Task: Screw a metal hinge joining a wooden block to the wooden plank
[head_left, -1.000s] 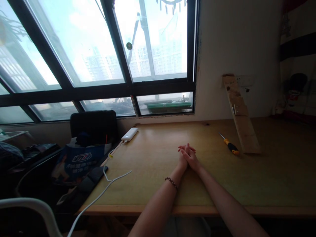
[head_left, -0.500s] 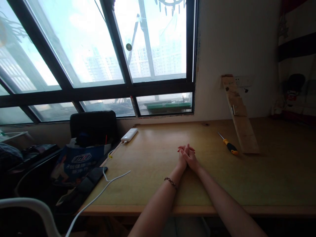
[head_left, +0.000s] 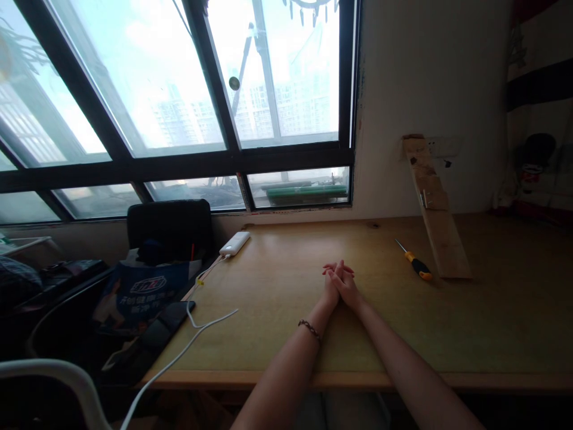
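My left hand (head_left: 331, 289) and my right hand (head_left: 348, 286) are clasped together, fingers interlaced, over the middle of the wooden table (head_left: 277, 322). No object shows between them, though the palms are hidden. A dark braided bracelet (head_left: 310, 329) circles my left wrist. To the right of my hands, a screwdriver (head_left: 418, 266) with a yellow and black handle lies on the tabletop, its tip pointing away to the left. Just beyond it, a long wooden board (head_left: 441, 239) leans against the wall, with small metal pieces (head_left: 424, 199) fixed on its face.
At the table's left edge lies a white power bank (head_left: 235, 243), with a white cable (head_left: 179, 352) running toward me. A blue bag (head_left: 143, 292) sits by a black chair (head_left: 170, 224) on the left. Windows and a wall socket (head_left: 447, 146) are behind the table.
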Demonstrator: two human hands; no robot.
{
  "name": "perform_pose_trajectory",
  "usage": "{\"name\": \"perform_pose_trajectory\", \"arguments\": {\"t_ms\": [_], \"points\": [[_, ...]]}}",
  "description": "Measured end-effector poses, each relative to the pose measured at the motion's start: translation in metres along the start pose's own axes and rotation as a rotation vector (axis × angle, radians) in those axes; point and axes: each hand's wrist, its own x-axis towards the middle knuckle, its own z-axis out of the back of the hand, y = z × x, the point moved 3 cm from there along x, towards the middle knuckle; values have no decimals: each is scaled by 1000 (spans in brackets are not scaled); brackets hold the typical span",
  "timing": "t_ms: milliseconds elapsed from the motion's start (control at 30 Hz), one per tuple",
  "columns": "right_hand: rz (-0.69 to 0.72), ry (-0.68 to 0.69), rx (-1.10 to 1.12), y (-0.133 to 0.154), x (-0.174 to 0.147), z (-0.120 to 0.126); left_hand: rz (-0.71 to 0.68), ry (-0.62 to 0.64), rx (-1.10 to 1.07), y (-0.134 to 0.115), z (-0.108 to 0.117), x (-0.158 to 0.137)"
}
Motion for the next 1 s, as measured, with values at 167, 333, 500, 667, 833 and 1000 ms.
{"name": "perform_pose_trajectory", "arguments": {"t_ms": [167, 333, 500, 667, 833, 1000], "points": [[2, 6, 10, 1, 0, 0, -30, 37, -54, 2, 0, 0], [4, -1, 5, 2, -1, 0, -20, 48, -54, 5, 0, 2], [0, -6, 1, 0, -1, 0, -18, 29, -41, 0, 0, 2], [2, -6, -5, 2, -2, 0, -19, 37, -25, 0, -1, 3], [-5, -18, -2, 2, -2, 0, -46, 32, -27, 1, -1, 3], [-9, -9, -6, 2, -2, 0, -54, 34, -11, 0, 0, 3]]}}
